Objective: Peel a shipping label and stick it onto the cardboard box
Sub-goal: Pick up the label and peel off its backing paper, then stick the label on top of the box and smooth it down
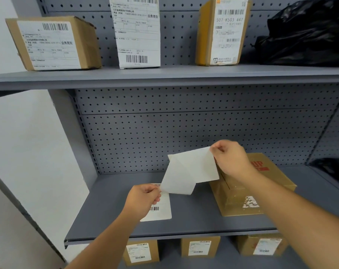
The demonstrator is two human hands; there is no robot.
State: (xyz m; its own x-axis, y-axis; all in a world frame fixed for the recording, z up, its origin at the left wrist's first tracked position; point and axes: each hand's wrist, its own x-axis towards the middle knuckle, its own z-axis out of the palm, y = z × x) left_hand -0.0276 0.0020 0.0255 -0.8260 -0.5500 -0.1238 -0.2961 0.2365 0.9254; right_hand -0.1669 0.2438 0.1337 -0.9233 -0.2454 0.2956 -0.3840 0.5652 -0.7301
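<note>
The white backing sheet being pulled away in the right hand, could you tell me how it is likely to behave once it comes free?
The backing sheet probably flops: it already folds over itself between the right hand and left hand. It seems very light, since a fingertip pinch holds it up. It may drift if dropped.

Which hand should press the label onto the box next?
Probably the left hand: it pinches the printed shipping label. The right hand pinches the blank backing sheet over the cardboard box, so it must clear first.
</note>
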